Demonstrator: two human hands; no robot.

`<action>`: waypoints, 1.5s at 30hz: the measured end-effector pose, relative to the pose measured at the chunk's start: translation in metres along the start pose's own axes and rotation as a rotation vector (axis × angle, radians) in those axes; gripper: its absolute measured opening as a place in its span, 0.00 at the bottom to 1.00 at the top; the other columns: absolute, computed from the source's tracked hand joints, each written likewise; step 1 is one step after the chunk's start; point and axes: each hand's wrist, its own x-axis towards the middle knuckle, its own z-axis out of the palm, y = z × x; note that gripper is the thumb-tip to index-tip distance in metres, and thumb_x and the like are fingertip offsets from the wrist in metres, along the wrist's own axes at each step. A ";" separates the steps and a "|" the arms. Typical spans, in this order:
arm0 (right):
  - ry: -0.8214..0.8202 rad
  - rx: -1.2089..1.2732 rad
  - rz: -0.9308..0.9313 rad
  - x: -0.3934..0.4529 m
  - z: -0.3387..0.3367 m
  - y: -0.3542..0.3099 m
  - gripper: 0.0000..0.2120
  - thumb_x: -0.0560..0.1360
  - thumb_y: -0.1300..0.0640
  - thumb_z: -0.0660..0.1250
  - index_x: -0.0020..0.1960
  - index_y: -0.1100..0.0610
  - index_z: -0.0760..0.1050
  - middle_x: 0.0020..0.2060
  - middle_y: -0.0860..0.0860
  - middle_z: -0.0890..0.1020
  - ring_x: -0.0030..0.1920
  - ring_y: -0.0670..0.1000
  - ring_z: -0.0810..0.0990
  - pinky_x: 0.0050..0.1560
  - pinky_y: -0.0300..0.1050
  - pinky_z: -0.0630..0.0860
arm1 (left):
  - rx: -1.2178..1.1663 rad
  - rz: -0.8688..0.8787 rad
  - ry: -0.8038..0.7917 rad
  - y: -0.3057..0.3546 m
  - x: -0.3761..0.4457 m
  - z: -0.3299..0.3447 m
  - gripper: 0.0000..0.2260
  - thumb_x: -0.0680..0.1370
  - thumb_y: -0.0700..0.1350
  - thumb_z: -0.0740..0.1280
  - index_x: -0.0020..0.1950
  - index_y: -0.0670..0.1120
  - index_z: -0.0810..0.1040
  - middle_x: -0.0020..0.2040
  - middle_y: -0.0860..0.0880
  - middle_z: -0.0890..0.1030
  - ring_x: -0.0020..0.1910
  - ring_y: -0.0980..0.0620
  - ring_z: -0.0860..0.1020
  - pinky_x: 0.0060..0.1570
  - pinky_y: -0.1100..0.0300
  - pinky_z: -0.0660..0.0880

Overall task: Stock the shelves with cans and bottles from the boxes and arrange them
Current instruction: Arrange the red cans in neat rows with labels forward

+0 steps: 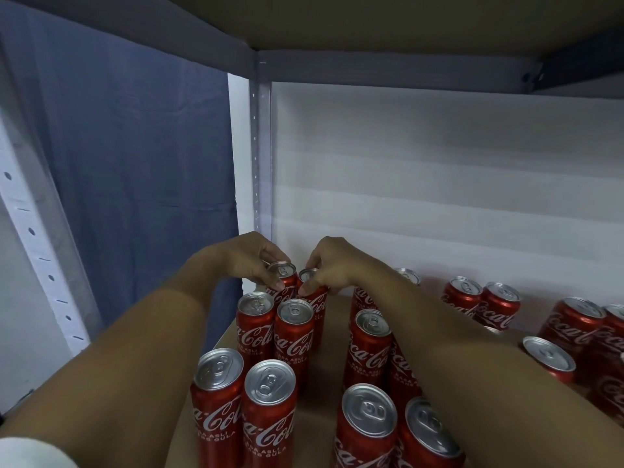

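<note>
Both my arms reach into the shelf bay toward its back left corner. My left hand (pixel 251 260) grips the top of a red cola can (pixel 283 276) standing at the back. My right hand (pixel 329 265) pinches the rim of a second red can (pixel 312 292) right beside it. The two cans touch each other. In front of them stand pairs of the same tall red cans (pixel 292 336) in a double row on the brown shelf board (pixel 329 369). A second double row (pixel 369 346) runs under my right forearm.
More red cans (pixel 481 300) stand and lie loosely on the right of the shelf, one on its side (pixel 548 358). A grey metal upright (pixel 261 146) marks the back left corner. The upper shelf (pixel 388 67) hangs close overhead. A blue curtain (pixel 135 163) hangs left.
</note>
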 end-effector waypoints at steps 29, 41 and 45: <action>0.073 -0.055 -0.014 0.042 -0.009 0.015 0.27 0.66 0.53 0.82 0.61 0.62 0.81 0.49 0.58 0.85 0.37 0.53 0.85 0.39 0.46 0.85 | 0.048 0.098 0.005 -0.013 0.042 -0.016 0.18 0.69 0.42 0.82 0.59 0.49 0.86 0.53 0.54 0.87 0.56 0.53 0.84 0.61 0.48 0.81; 0.095 0.066 -0.018 0.036 -0.002 0.016 0.23 0.69 0.54 0.80 0.60 0.61 0.81 0.53 0.57 0.83 0.45 0.54 0.84 0.39 0.44 0.84 | 0.024 0.053 0.001 -0.013 0.031 -0.015 0.20 0.71 0.44 0.80 0.63 0.50 0.85 0.54 0.54 0.87 0.58 0.53 0.83 0.62 0.53 0.80; 0.081 0.049 -0.021 0.035 -0.001 0.014 0.24 0.70 0.53 0.80 0.63 0.61 0.80 0.55 0.57 0.83 0.48 0.55 0.84 0.44 0.48 0.85 | 0.003 0.046 0.011 -0.011 0.027 -0.012 0.19 0.73 0.42 0.79 0.63 0.50 0.84 0.53 0.54 0.87 0.57 0.53 0.83 0.60 0.56 0.80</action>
